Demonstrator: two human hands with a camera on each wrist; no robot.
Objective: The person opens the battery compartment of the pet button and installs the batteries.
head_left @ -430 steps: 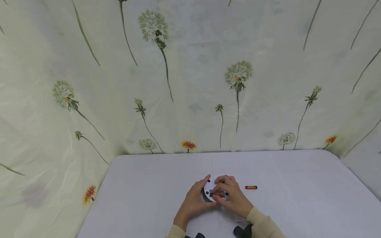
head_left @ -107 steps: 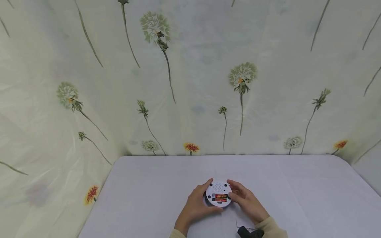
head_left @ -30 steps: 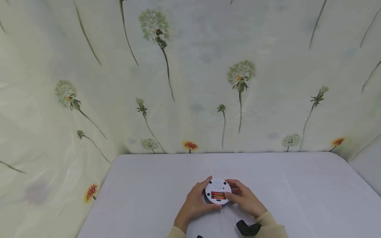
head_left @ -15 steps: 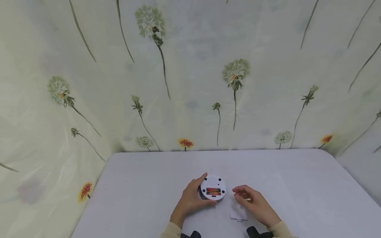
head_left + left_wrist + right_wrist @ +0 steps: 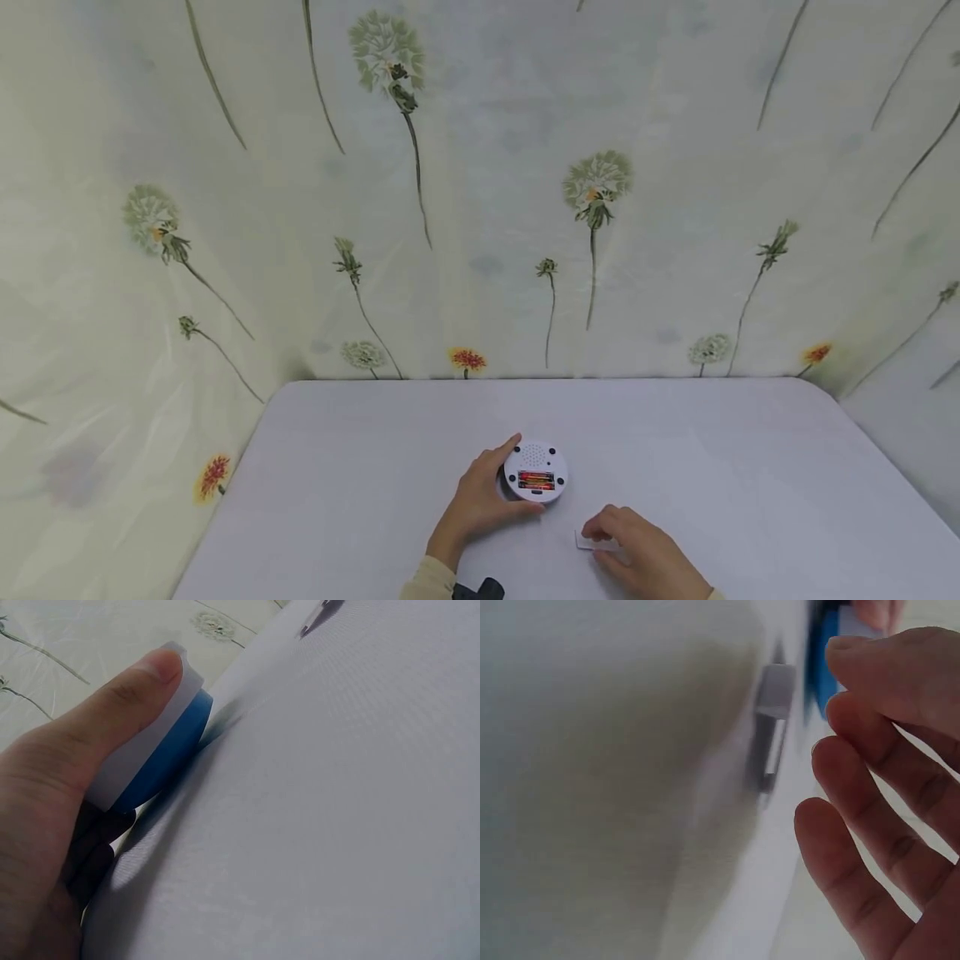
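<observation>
My left hand (image 5: 474,500) grips a round white device (image 5: 534,456) by its rim, thumb on the near side and fingers on the far side. Its upturned face has speaker holes, dark feet and an uncovered compartment with two red-and-black batteries (image 5: 536,481) side by side. The left wrist view shows the device's blue lower part (image 5: 169,754) against the cloth. Over a small white battery cover (image 5: 584,542) lying on the table hovers my right hand (image 5: 641,554), fingers loosely bent. In the right wrist view, the fingertips are apart from the cover (image 5: 774,694).
A white cloth covers the table (image 5: 390,450), whose back edge meets a flower-printed curtain (image 5: 480,208). The same curtain hangs along the left side. A black wrist mount (image 5: 489,588) shows near my left sleeve.
The battery that lay loose on the table is gone from there, and two batteries sit in the compartment. My right hand has left the device and moved down-right to the cover.
</observation>
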